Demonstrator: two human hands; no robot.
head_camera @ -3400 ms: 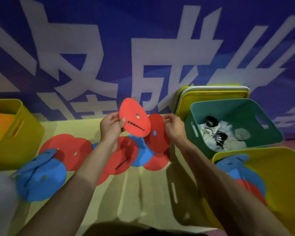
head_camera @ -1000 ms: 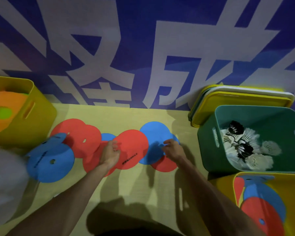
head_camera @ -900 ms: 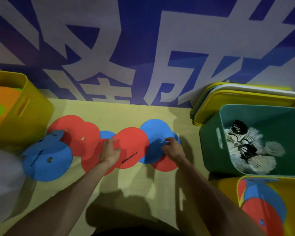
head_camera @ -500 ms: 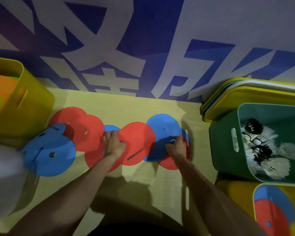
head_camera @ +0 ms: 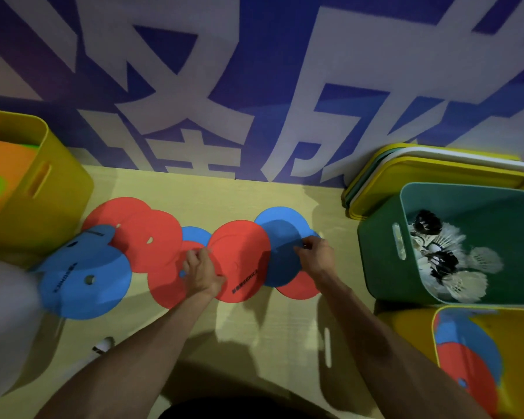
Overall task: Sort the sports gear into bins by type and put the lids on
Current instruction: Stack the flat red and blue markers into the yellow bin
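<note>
Several flat red and blue discs lie overlapping in a row on the yellow table (head_camera: 254, 334). My left hand (head_camera: 201, 272) pinches the left edge of a red disc (head_camera: 242, 261) with black lettering. My right hand (head_camera: 316, 257) pinches the right edge of a blue disc (head_camera: 280, 246) that lies over another red disc (head_camera: 300, 287). A green bin (head_camera: 381, 261) at the right holds shuttlecocks (head_camera: 454, 267). A yellow bin (head_camera: 521, 352) at the lower right holds red and blue discs. Stacked lids (head_camera: 436, 173) lean behind the green bin.
A yellow bin (head_camera: 58, 189) at the far left holds orange and green items. A white bin (head_camera: 3, 322) sits at the lower left beside a large blue disc (head_camera: 85, 282). A blue banner with white characters (head_camera: 254, 86) backs the table.
The red disc I held up earlier now lies flat on the row. Both hands came down onto the discs, and their fingers have closed on the disc edges. The view shifted left.
</note>
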